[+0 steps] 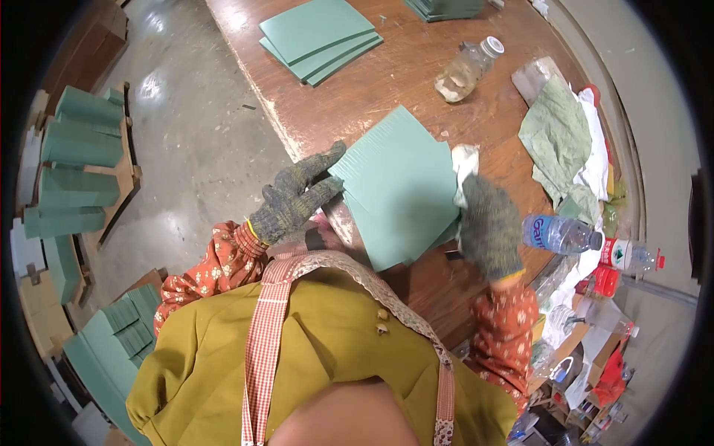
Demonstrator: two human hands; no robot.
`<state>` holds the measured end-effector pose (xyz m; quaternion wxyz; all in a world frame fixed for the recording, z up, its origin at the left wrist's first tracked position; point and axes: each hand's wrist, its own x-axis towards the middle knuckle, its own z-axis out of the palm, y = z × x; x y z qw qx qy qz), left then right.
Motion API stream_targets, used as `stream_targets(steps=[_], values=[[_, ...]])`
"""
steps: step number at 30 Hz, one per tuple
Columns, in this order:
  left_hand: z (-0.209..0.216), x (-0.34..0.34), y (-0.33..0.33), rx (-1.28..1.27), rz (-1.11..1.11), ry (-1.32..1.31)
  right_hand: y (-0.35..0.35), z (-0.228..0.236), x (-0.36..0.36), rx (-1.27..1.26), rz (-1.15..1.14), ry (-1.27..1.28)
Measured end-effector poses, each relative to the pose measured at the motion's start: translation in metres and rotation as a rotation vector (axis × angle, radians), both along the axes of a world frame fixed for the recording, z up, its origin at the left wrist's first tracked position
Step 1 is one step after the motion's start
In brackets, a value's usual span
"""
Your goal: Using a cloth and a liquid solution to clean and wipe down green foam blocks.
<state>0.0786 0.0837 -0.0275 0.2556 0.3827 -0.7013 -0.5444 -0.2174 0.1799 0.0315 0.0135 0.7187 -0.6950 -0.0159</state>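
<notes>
A small stack of green rectangular boards point(401, 186) lies slightly fanned on the brown table in front of me, near its left edge. My left hand point(297, 193), in a dark grey knitted glove, is at the left corner of the boards. Its fingers are stretched out and spread, with the tips at the boards' edge. My right hand point(489, 227), in a matching glove and smeared by motion, is at the right side of the stack. A crumpled white cloth point(465, 167) sticks out from its fingers, against the boards' right edge.
Another pile of green boards point(320, 37) lies farther back on the table point(312, 111). A capped jar point(468, 70) stands behind the stack. At the right are a grey-green cloth point(559, 134) and plastic bottles point(561, 234). Green boards on pallets point(82, 152) stand on the floor at left.
</notes>
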Motion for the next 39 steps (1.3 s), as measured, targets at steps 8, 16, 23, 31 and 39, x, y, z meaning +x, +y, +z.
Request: stream_targets(steps=[8, 16, 23, 31, 39], values=[[-0.019, -0.018, 0.009, 0.204, 0.281, 0.278, 0.028, 0.029, 0.009, -0.032, -0.013, -0.128], [-0.025, -0.055, 0.031, 0.083, 0.329, 0.159, -0.05, -0.002, 0.074, -0.251, 0.475, -0.043], [-0.002, -0.054, 0.03, 0.171, 0.285, 0.009, -0.1, -0.016, 0.058, -0.251, 0.55, 0.206], [-0.032, -0.062, 0.037, 0.438, 0.434, 0.661, -0.066, -0.018, 0.074, -0.138, 0.712, 0.1], [0.004, -0.038, 0.002, 0.0, -0.072, -0.174, -0.095, -0.018, -0.006, -0.415, 0.31, -0.2]])
